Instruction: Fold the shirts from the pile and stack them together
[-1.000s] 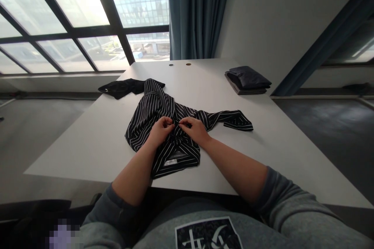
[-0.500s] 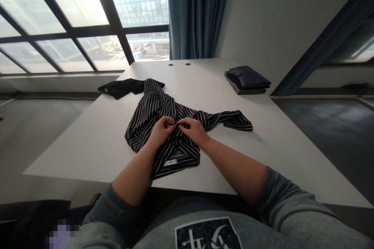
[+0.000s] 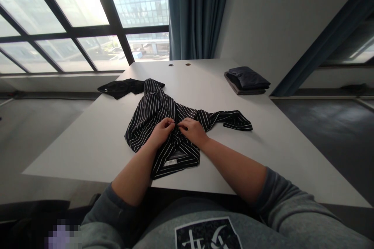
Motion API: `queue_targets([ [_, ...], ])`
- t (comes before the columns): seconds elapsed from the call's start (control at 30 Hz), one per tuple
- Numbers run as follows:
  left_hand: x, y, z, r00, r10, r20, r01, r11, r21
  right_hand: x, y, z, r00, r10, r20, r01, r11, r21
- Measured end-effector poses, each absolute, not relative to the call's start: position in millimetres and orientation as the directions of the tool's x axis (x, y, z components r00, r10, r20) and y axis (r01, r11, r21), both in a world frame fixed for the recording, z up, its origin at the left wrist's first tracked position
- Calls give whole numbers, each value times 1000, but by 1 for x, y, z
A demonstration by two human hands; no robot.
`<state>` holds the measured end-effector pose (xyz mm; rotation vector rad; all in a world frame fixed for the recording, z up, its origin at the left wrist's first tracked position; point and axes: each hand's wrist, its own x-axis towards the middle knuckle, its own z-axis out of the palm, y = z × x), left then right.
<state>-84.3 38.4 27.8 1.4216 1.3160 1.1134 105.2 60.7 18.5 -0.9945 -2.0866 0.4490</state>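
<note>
A black shirt with white stripes (image 3: pixel 143 114) lies crumpled on the white table, its collar toward me and one sleeve stretched out to the right. My left hand (image 3: pixel 162 130) pinches the front of the shirt just below its middle. Close beside it, my right hand (image 3: pixel 193 129) pinches the same strip of cloth, fingertips almost meeting the left ones. Whatever small part sits between the fingertips is too small to make out. A pale label (image 3: pixel 170 162) shows inside the collar.
On the white table (image 3: pixel 280 151), a black garment (image 3: pixel 122 87) lies at the far left, touching the shirt and reaching over the edge. A folded stack of dark clothes (image 3: pixel 247 79) is at the back right. Two round holes pierce the far end. A blue curtain (image 3: pixel 197 15) hangs behind.
The left fingers have closed a little more tightly on the cloth, and the right fingers have shifted slightly. The shirt stays in place.
</note>
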Motion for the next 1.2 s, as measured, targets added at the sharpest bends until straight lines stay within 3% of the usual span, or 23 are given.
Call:
queue_targets([
  [0.4, -86, 37, 29, 106, 990, 97, 298, -124, 947, 106, 57, 19, -286, 805, 520, 343, 593, -729],
  [0.7, -86, 36, 34, 124, 980, 154, 380, -190, 905, 106, 58, 19, -272, 817, 509, 380, 577, -723],
  [1.0, -88, 30, 39, 195, 951, 240, 611, -310, 729, 107, 58, 20, -305, 807, 506, 417, 591, -691],
  [1.2, -87, 30, 40, 145, 953, 267, 633, -296, 715, 106, 58, 20, -341, 787, 514, 382, 615, -689],
])
